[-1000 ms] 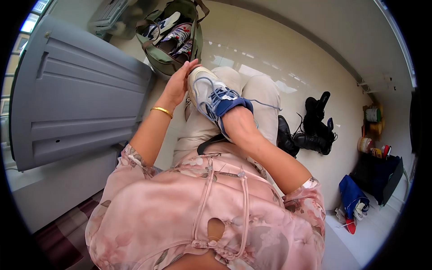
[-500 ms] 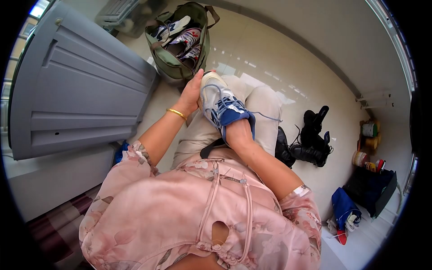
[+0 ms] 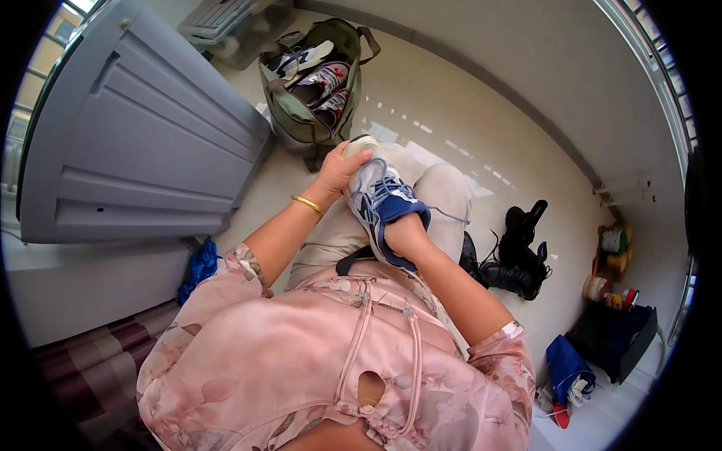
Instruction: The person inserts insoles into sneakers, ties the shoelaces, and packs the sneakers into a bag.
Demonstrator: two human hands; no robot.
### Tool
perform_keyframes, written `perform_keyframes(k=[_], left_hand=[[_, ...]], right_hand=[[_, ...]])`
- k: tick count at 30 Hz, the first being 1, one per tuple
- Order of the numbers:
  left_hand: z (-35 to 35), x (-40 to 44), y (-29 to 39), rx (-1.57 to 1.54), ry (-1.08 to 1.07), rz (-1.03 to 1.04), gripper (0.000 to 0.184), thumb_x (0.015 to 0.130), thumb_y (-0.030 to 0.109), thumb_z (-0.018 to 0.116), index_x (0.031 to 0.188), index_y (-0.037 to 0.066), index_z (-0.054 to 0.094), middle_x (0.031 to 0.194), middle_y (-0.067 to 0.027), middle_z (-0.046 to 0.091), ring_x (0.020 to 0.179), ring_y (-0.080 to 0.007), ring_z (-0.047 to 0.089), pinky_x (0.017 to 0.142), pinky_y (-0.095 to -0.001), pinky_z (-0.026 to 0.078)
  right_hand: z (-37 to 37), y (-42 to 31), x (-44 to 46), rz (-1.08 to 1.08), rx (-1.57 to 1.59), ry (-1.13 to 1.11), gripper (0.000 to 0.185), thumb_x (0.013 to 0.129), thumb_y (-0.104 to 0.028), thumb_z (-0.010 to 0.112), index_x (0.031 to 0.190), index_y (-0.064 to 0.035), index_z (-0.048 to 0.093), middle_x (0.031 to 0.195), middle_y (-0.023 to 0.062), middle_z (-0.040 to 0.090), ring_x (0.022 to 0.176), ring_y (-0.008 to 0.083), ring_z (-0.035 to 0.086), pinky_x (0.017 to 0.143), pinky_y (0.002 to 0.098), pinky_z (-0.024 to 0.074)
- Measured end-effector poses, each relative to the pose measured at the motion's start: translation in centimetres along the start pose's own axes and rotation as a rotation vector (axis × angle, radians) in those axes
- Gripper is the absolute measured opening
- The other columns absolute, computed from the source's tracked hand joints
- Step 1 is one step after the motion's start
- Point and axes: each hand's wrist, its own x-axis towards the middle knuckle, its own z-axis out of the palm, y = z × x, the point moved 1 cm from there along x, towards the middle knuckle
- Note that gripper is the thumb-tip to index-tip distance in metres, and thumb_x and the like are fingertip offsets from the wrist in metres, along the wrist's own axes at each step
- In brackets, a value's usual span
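A grey and blue sneaker (image 3: 377,188) with loose blue laces lies across my lap, its toe pointing up and away. My left hand (image 3: 341,168) grips the toe end, the thumb on top and the fingers round the side. My right hand (image 3: 407,236) is inside the shoe's opening past the wrist, so its fingers are hidden. Beyond the toe stands an open green bag (image 3: 304,124) with several shoes in it.
Black shoes (image 3: 519,259) lie on the floor to the right. A grey cabinet (image 3: 143,143) stands at the left, with a clear plastic box (image 3: 241,34) behind it. Further right are jars (image 3: 596,288) and a blue bag (image 3: 564,366).
The left hand has gone from flat fingers against the toe to a grip with the thumb over it. The view has shifted, so the bag and shoes sit lower in the picture.
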Motion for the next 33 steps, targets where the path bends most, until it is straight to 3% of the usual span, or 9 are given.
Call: perform_keyframes(k=[4, 11, 12, 17, 19, 23, 26, 27, 33], left_hand=[[0.1, 0.2, -0.1, 0.055, 0.041, 0.002, 0.041, 0.082, 0.019, 0.070, 0.114, 0.001, 0.052, 0.103, -0.0069, 0.062, 0.091, -0.0144, 0.061, 0.080, -0.0287, 0.050], [-0.7, 0.0, 0.6, -0.043, 0.040, 0.042, 0.032, 0.085, 0.018, 0.066, 0.110, 0.002, 0.055, 0.100, -0.0054, 0.063, 0.088, -0.0130, 0.061, 0.078, -0.0281, 0.051], [-1.3, 0.3, 0.8, -0.045, 0.052, 0.046, 0.031, 0.085, 0.018, 0.066, 0.110, 0.003, 0.056, 0.099, -0.0053, 0.063, 0.088, -0.0132, 0.061, 0.078, -0.0281, 0.051], [-4.1, 0.6, 1.7, -0.007, 0.096, 0.058, 0.034, 0.084, 0.020, 0.068, 0.108, 0.000, 0.055, 0.094, -0.0054, 0.064, 0.084, -0.0139, 0.061, 0.077, -0.0273, 0.050], [-3.7, 0.4, 1.9, 0.150, 0.218, 0.289, 0.034, 0.083, 0.016, 0.069, 0.109, -0.001, 0.054, 0.093, -0.0051, 0.064, 0.084, -0.0151, 0.061, 0.078, -0.0272, 0.050], [1.9, -3.9, 7.9, 0.918, 0.252, 1.059, 0.021, 0.082, 0.006, 0.065, 0.101, 0.000, 0.058, 0.089, -0.0054, 0.063, 0.084, -0.0176, 0.061, 0.077, -0.0281, 0.048], [6.1, -6.7, 9.2, 0.994, -0.382, 0.759, 0.011, 0.078, 0.003, 0.066, 0.088, 0.002, 0.061, 0.079, -0.0062, 0.060, 0.077, -0.0186, 0.060, 0.069, -0.0286, 0.046], [7.6, -7.4, 8.7, 1.072, -0.451, 0.574, 0.006, 0.076, 0.003, 0.065, 0.078, 0.000, 0.060, 0.075, -0.0095, 0.058, 0.073, -0.0243, 0.059, 0.066, -0.0318, 0.046], [9.0, -8.5, 5.8, 1.460, -0.558, 0.575, 0.013, 0.075, 0.005, 0.063, 0.087, 0.000, 0.061, 0.080, -0.0142, 0.060, 0.075, -0.0325, 0.058, 0.067, -0.0374, 0.048]], right_hand=[[0.8, 0.4, -0.2, -0.045, 0.094, 0.040, 0.030, 0.079, -0.005, 0.051, 0.107, -0.0003, 0.060, 0.114, 0.0232, 0.056, 0.109, 0.0388, 0.050, 0.095, 0.0414, 0.0388], [-3.2, -5.2, -4.0, -0.076, -0.554, -0.232, 0.025, 0.077, -0.006, 0.055, 0.097, 0.0083, 0.059, 0.118, 0.0237, 0.050, 0.108, 0.0371, 0.048, 0.095, 0.0419, 0.0377], [-3.9, -5.6, -4.5, -0.340, -0.694, -0.023, 0.021, 0.079, -0.010, 0.057, 0.096, 0.0021, 0.061, 0.109, 0.0196, 0.053, 0.100, 0.0345, 0.051, 0.085, 0.0414, 0.0420], [-7.8, -3.5, -7.0, 0.045, -0.151, 0.158, 0.033, 0.077, -0.017, 0.069, 0.101, 0.0012, 0.056, 0.107, 0.0180, 0.053, 0.088, 0.0285, 0.055, 0.074, 0.0353, 0.0456], [-7.5, -2.2, -7.7, 0.467, 0.278, 0.147, 0.040, 0.081, -0.027, 0.070, 0.102, 0.0022, 0.054, 0.094, 0.0121, 0.056, 0.076, 0.0183, 0.056, 0.066, 0.0296, 0.0462], [-5.0, -1.0, -8.1, 0.576, 0.583, 0.101, 0.043, 0.083, -0.038, 0.067, 0.092, 0.0017, 0.054, 0.077, 0.0051, 0.055, 0.066, 0.0104, 0.051, 0.059, 0.0260, 0.0443], [-3.8, -1.0, -6.9, 0.589, 0.561, 0.152, 0.046, 0.083, -0.045, 0.066, 0.076, -0.0011, 0.053, 0.064, 0.0032, 0.053, 0.057, 0.0098, 0.045, 0.051, 0.0260, 0.0397], [-3.8, -1.1, -6.7, 0.575, 0.506, 0.138, 0.047, 0.082, -0.046, 0.065, 0.074, -0.0013, 0.053, 0.062, 0.0036, 0.052, 0.057, 0.0101, 0.045, 0.050, 0.0265, 0.0390], [-4.6, -1.7, -5.9, 0.554, 0.390, 0.066, 0.053, 0.083, -0.049, 0.062, 0.065, 0.0009, 0.054, 0.055, 0.0064, 0.052, 0.053, 0.0118, 0.045, 0.049, 0.0298, 0.0380]])
